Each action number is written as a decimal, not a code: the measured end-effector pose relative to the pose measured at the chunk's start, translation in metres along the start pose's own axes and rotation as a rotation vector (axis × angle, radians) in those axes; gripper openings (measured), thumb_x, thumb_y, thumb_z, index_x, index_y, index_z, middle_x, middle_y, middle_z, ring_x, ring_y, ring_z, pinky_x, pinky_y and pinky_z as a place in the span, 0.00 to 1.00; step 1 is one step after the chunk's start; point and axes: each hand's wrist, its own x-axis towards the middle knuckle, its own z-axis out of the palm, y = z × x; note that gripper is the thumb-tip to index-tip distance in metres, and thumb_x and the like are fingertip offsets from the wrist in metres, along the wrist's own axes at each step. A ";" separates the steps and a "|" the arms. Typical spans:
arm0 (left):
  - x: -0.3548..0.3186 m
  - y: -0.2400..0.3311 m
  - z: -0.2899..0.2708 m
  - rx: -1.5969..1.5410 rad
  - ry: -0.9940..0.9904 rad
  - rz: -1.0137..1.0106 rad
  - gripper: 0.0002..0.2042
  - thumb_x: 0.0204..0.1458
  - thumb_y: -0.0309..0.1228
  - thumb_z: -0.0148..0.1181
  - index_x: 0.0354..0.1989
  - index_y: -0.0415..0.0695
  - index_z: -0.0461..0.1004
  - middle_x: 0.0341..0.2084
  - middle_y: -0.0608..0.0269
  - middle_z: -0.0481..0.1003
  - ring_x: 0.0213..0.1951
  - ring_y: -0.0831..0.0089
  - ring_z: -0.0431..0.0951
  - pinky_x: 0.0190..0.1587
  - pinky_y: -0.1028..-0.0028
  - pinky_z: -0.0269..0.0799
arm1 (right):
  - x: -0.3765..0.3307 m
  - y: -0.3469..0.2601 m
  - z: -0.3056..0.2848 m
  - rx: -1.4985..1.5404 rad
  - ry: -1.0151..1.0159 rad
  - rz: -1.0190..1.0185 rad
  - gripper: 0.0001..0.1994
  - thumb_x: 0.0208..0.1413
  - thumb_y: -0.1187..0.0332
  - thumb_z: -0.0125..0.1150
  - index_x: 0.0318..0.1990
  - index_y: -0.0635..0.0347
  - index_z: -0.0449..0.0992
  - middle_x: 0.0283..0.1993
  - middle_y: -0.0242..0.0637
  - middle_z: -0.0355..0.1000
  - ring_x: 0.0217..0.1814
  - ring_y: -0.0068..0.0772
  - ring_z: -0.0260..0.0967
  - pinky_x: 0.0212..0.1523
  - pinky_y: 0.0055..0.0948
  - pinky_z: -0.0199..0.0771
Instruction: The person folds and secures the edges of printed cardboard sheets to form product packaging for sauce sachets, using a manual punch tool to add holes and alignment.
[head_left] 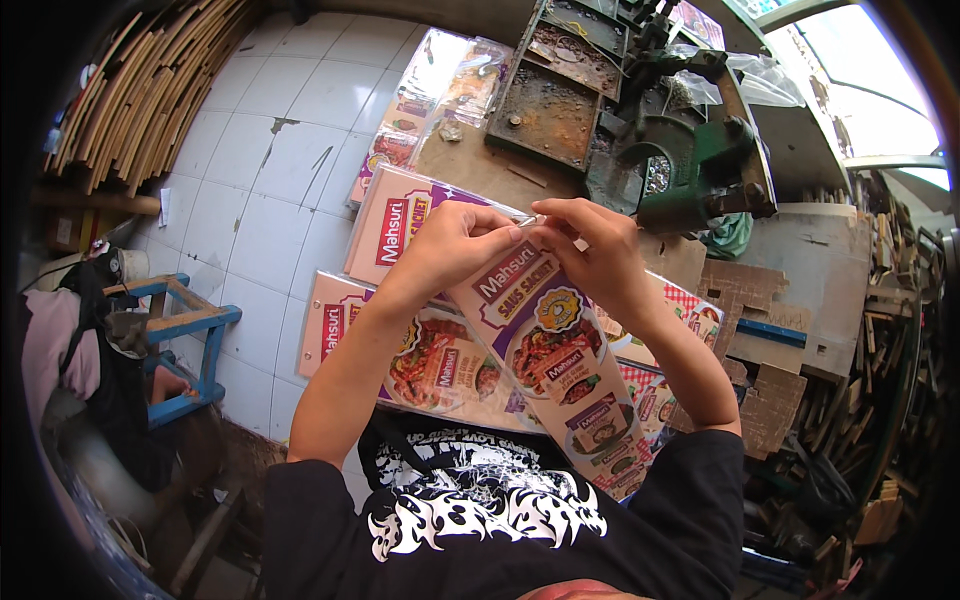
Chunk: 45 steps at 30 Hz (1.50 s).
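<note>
Between my two hands hangs a long printed strip (555, 330) with food pictures, glossy as if plastic-covered. It slants down toward my lap. My left hand (455, 245) pinches its top edge, thumb against fingers. Right beside it, my right hand (590, 245) is closed on the same edge, fingertips almost meeting the left ones. Whatever small part sits between the fingertips is too small to make out. Beneath my forearms lie similar printed strips, one at the left (325, 325) with a hole near its end, and another (375, 235) further back.
A green hand-press-like metal machine (705, 175) stands at the back right, next to a dirty compartmented metal tray (550, 115). More glossy strips (415, 110) lie behind. A blue stool (190, 325) and another person's foot (170, 383) are at left. Wood pieces (880, 400) crowd the right.
</note>
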 end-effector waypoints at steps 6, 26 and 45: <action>0.000 -0.003 0.002 -0.080 -0.023 -0.012 0.11 0.61 0.31 0.60 0.41 0.33 0.80 0.32 0.63 0.81 0.33 0.85 0.77 0.34 0.84 0.72 | 0.000 -0.006 0.004 0.098 -0.009 0.163 0.13 0.53 0.73 0.68 0.46 0.65 0.80 0.36 0.42 0.78 0.31 0.28 0.76 0.32 0.27 0.74; -0.001 0.000 0.003 -0.005 0.006 -0.037 0.14 0.59 0.35 0.62 0.41 0.34 0.81 0.29 0.59 0.82 0.30 0.81 0.80 0.31 0.79 0.74 | 0.030 -0.008 -0.013 0.104 -0.311 0.136 0.11 0.54 0.74 0.66 0.45 0.63 0.80 0.31 0.39 0.78 0.30 0.29 0.76 0.34 0.27 0.77; -0.003 0.001 -0.009 -0.297 -0.195 -0.022 0.16 0.54 0.22 0.57 0.51 0.28 0.75 0.39 0.56 0.81 0.38 0.78 0.80 0.41 0.79 0.76 | -0.003 -0.017 -0.011 0.161 -0.097 0.341 0.05 0.51 0.78 0.65 0.37 0.65 0.82 0.33 0.42 0.77 0.32 0.34 0.78 0.34 0.29 0.77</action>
